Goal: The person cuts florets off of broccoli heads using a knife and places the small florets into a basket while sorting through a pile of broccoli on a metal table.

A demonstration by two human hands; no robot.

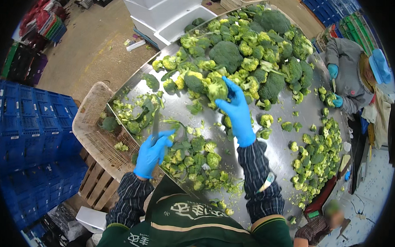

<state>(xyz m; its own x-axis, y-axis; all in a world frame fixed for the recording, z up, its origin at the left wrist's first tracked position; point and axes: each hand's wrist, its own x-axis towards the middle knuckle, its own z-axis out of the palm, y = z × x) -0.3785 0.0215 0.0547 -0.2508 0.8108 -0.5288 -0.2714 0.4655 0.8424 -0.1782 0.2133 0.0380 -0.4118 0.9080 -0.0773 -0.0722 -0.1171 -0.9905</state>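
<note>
My left hand, in a blue glove, grips a knife whose blade points away from me over the table's left edge. My right hand, gloved in blue too, has its thumb and fingers around a pale green broccoli piece at the near side of a large broccoli pile. Between my hands, cut florets and leaf scraps lie on the stainless steel table. More trimmings are spread beyond the knife. The knife's handle is mostly hidden in my fist.
A plastic basket with some broccoli stands against the table's left edge. White foam boxes are stacked beyond it. Blue crates rise at left. Another heap of florets lies at right, where a co-worker holds a knife and broccoli.
</note>
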